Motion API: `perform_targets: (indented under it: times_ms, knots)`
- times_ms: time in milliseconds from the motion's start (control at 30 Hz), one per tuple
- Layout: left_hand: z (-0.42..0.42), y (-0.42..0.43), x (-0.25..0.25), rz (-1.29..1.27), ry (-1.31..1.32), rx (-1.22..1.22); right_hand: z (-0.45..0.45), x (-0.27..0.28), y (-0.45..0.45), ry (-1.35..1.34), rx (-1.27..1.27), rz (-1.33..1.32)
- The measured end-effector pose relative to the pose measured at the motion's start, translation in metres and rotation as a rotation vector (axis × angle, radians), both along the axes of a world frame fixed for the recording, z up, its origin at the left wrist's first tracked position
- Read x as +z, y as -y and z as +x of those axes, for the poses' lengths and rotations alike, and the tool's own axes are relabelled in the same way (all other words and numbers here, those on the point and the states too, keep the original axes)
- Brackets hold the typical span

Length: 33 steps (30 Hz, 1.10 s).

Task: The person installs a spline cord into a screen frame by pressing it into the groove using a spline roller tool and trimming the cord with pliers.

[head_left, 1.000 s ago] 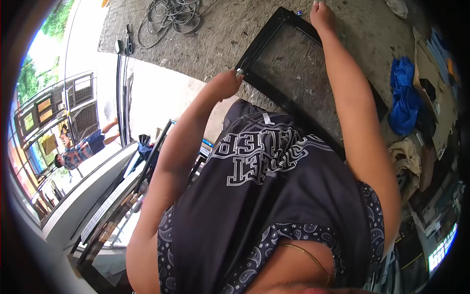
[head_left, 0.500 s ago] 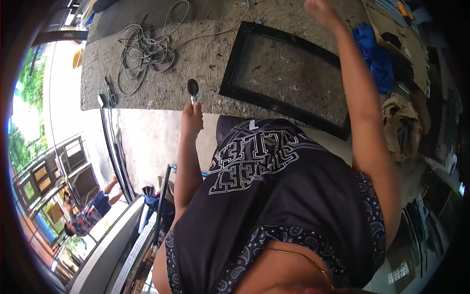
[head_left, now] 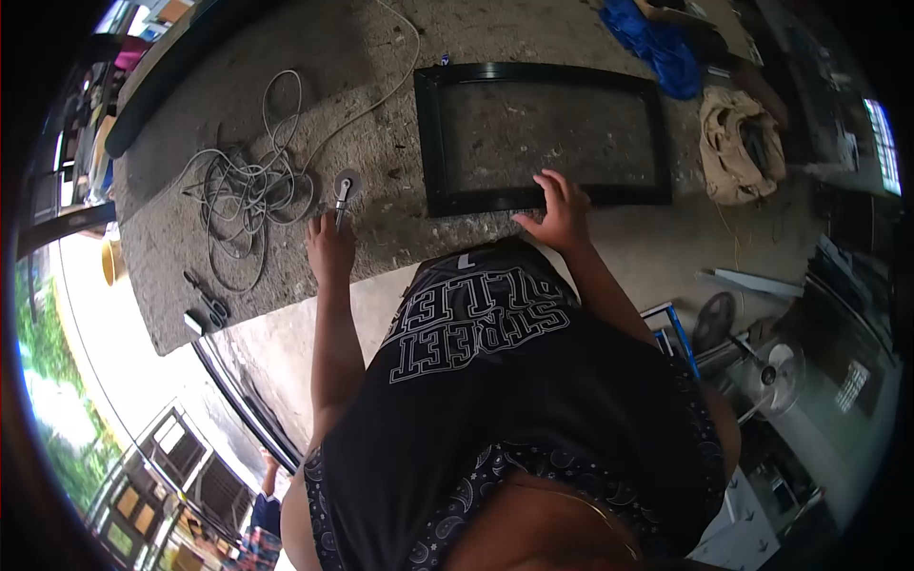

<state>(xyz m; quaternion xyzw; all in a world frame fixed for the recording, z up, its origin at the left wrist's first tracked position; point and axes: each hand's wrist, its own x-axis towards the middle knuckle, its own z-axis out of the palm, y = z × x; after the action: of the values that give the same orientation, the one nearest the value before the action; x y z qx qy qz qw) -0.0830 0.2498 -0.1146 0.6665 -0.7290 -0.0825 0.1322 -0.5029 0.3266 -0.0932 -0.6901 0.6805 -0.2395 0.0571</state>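
Note:
My left hand [head_left: 331,251] is closed round the handle of a wheel tool [head_left: 341,198], low over the rough tabletop. The tool has a silver shank and a round grey disc pointing away from me. At the near bar of a black rectangular screen frame [head_left: 543,72] is my right hand [head_left: 564,217]. Its fingers are apart, with the thumb out to the left, and it holds nothing. Whether the fingertips touch the bar I cannot tell. The frame lies flat, and the tabletop shows through its middle.
A tangled grey cord [head_left: 233,195] lies left of the tool, with scissors [head_left: 211,303] near the table's left corner. Blue cloth [head_left: 657,48] and a tan bag [head_left: 733,143] are at the right. A fan [head_left: 769,376] stands lower right. Another person [head_left: 262,533] is at lower left.
My right hand has come down from the far right to the frame's near bar. The wheel tool is lower and more tilted in my left hand. The camera view has turned.

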Motion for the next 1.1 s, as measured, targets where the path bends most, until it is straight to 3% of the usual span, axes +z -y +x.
perform_targets:
  times_ms: [300, 600, 700, 800, 867, 933, 1033, 1100]
  knots:
    - [0.025, 0.007, -0.017, 0.01, -0.012, -0.065, 0.009, -0.021, -0.003, -0.167, -0.033, 0.012]
    - [0.024, 0.007, -0.009, -0.001, -0.043, -0.137, 0.02, -0.027, -0.016, -0.126, -0.126, -0.029]
    - [0.027, 0.007, -0.013, 0.008, -0.017, -0.155, 0.015, -0.008, -0.016, 0.033, -0.187, -0.206]
    - [0.024, 0.008, -0.015, 0.053, 0.033, -0.119, -0.039, -0.021, -0.011, -0.033, -0.454, -0.523]
    - [0.02, 0.006, -0.011, 0.077, 0.084, -0.105, -0.093, -0.014, -0.013, -0.098, -0.709, -0.518]
    - [0.015, -0.001, -0.015, 0.104, 0.052, -0.069, -0.155, -0.026, -0.011, 0.073, -1.106, -0.317]
    - [-0.008, -0.012, -0.004, 0.201, -0.042, -0.024, -0.235, -0.036, -0.014, 0.455, -1.281, 0.181]
    - [-0.028, -0.024, 0.001, 0.193, -0.112, -0.024, -0.26, -0.061, -0.018, 0.567, -1.238, 0.155]
